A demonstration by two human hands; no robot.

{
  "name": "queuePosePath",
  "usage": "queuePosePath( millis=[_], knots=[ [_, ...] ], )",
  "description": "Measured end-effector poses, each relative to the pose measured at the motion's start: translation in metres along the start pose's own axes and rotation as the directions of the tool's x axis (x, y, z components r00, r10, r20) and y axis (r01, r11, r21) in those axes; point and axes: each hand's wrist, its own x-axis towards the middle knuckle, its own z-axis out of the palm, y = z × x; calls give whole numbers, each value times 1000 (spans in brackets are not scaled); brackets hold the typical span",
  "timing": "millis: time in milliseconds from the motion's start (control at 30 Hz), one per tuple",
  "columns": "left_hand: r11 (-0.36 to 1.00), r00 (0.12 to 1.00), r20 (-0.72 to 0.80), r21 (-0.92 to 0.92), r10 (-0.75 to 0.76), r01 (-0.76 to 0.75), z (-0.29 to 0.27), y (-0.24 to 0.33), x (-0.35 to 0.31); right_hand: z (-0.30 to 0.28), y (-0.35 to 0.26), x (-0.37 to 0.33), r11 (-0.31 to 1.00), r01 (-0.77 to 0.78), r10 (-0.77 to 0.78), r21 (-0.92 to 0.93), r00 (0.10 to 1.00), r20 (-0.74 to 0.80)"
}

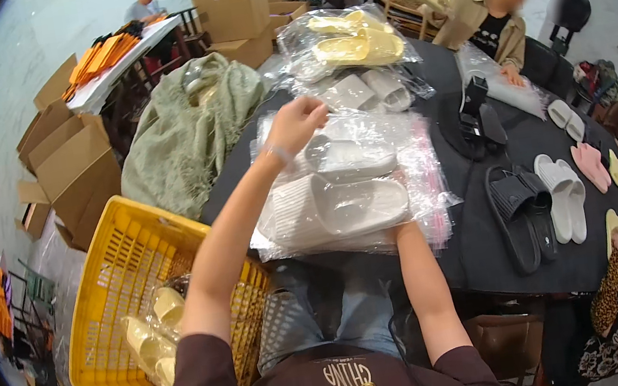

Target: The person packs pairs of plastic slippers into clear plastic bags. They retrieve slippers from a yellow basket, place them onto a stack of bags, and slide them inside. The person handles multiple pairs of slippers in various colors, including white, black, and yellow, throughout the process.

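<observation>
A pair of white ribbed slippers (300, 212) lies over clear plastic bags (425, 176) with reddish edges, on the black-covered table. Above the slippers' far side is my left hand (300, 124), its fingers curled and pressed together; whether they pinch any plastic I cannot make out. My right hand (404, 231) reaches up against the near slipper's toe end, and its fingers are mostly hidden by the slipper and shiny film. Just beyond lie bagged pale grey slippers (354, 94) and bagged yellow slippers (359, 48).
A yellow crate (110, 278) with bagged yellow slippers stands at my left, beside a green woven sack (184, 132) and cardboard boxes (78, 171). Black slippers (515, 218) and white slippers (563, 195) sit on the table's right. A person (495, 21) works across the table.
</observation>
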Motion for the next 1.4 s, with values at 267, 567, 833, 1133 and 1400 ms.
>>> queuePosePath(
  millis=[267,567,833,1133,1400],
  knots=[
    [904,859,-497,414,124,110,-5,-57,-154,-4,-12,2,1000,17,-16,13,997,-76],
    [855,837,-453,256,-307,452,-22,-115,-158,-4,-20,0,998,42,-36,39,988,-148],
    [969,869,-432,-156,-242,192,-27,-99,-123,-4,-31,5,992,73,-50,99,974,-221],
    [925,880,-472,305,-58,225,1,-151,-120,-29,-40,19,896,32,134,443,932,-338],
    [873,877,-481,432,11,226,8,-147,-118,-98,-5,39,81,-124,470,989,880,72]
  ],
)
